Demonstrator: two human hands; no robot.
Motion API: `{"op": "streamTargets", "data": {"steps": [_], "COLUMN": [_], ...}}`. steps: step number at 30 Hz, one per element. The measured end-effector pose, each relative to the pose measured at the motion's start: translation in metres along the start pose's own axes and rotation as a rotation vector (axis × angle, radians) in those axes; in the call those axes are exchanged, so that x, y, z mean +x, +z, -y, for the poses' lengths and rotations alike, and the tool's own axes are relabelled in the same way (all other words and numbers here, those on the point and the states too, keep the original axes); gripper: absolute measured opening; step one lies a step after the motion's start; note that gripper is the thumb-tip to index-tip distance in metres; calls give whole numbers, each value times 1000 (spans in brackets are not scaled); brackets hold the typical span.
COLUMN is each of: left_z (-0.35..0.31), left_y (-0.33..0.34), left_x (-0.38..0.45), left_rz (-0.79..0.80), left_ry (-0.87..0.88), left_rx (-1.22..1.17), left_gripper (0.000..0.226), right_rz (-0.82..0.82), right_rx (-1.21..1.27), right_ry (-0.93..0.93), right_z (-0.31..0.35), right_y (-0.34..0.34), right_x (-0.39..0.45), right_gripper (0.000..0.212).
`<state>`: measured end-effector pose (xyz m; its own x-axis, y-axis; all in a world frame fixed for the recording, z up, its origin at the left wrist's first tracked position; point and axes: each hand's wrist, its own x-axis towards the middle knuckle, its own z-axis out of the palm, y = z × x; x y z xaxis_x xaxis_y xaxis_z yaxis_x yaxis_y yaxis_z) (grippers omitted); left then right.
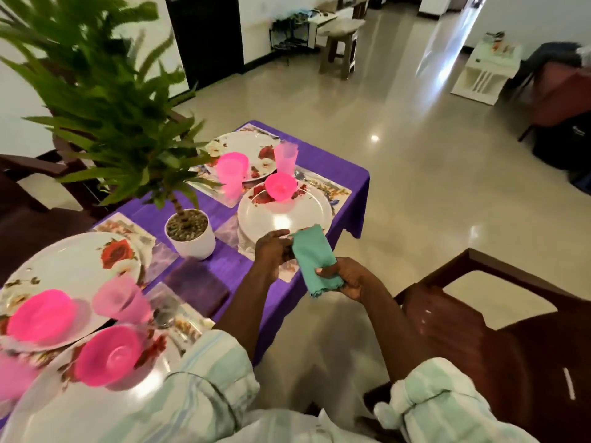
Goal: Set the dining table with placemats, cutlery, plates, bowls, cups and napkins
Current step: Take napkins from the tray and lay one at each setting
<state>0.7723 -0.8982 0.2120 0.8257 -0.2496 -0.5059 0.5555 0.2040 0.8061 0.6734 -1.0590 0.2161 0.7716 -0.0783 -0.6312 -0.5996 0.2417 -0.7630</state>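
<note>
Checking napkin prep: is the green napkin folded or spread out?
Folded. The napkin is a narrow rectangle held between the left hand and right hand, above the table's edge.

A purple-clothed table (348, 183) runs from lower left to centre frame, bearing floral placemats (332, 190), a potted plant (190, 233) and a purple cloth (200, 284).

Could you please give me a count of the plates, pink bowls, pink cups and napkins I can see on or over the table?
Plates: 4
Pink bowls: 4
Pink cups: 3
Napkins: 2
Total: 13
</note>
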Motion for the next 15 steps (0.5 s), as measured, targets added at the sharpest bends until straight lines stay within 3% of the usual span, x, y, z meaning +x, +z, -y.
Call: {"op": "streamTargets", "data": {"steps": [7,12,15], "left_z": [-18,-41,-60], "left_y": [71,122,149], "left_x": [95,195,245], "left_rz": [-107,-58,-45], "left_ry": [116,143,112], "left_rx": [13,-67,-84], "left_gripper": [23,24,26], "right_rz": [33,-14,-28], "right_rx": [-36,-80,-80], "right_ry": [28,14,40], "right_z": [76,139,180], "right_y": [-69,-113,-136], "right_x": [91,179,221], "right_gripper": [32,43,33]}}
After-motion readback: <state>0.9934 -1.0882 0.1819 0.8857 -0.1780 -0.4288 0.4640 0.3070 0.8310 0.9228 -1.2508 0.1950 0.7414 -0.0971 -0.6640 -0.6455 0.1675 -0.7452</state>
